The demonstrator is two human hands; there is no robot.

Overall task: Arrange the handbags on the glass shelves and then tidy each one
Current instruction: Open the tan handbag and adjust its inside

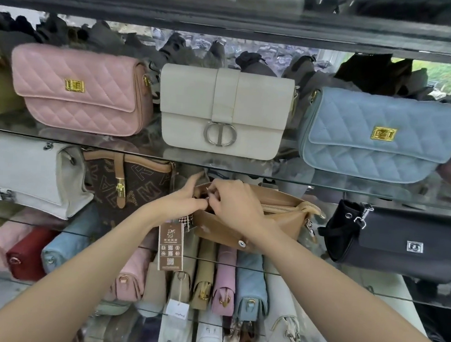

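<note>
A tan leather handbag sits on the middle glass shelf, its top zipper partly open toward the right. My left hand grips the bag's left end. My right hand pinches something small at the zipper's left end, likely the pull. A brown paper tag hangs from the bag below my left wrist. On the upper glass shelf stand a pink quilted bag, a white flap bag and a blue quilted bag.
Left of the tan bag stand a brown monogram bag and a white canvas bag. A black bag lies to the right. Lower shelves hold several bags packed upright in rows. Dark dust bags fill the back of the upper shelf.
</note>
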